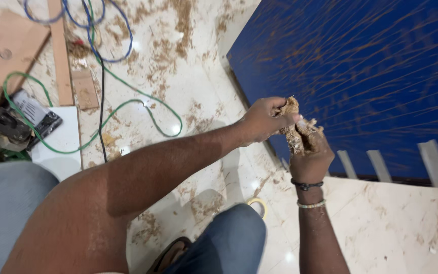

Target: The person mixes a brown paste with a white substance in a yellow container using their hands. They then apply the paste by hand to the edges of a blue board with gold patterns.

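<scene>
Head view: both hands are meeting at centre right of the frame, just off the lower left edge of the blue panel (361, 76). Left hand (262, 121) is pinching the top of a clump of wood shavings (295, 133); right hand (310, 155) is closing around it from below. Green cable (128, 104) and blue cable (112, 53) are looping across the dusty floor (198, 86) at upper left. A tape roll (258, 204) is lying beside the knee (231, 238), lower centre. Bare floor is showing at lower right.
</scene>
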Motion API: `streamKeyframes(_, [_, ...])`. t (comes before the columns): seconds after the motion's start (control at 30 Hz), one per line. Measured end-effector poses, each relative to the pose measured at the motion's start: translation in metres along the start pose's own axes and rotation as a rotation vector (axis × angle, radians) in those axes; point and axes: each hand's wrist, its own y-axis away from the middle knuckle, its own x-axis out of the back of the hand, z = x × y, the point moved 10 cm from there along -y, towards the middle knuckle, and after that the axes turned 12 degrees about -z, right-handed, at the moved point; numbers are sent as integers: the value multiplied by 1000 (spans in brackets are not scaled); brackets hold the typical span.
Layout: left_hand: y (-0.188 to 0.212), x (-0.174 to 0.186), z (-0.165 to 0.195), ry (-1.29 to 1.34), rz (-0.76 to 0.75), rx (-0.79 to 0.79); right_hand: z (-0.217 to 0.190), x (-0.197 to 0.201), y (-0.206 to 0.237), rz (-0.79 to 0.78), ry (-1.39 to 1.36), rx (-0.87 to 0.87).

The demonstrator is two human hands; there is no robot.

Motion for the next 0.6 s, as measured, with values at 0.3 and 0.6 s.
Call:
streamKeyframes(0.3, [-12,11,45,68,232,50,46,13,-31,-14,-454,-169])
streamKeyframes(0.6, [-6,30,78,-290,384,-26,-22,15,-45,94,-195,-48])
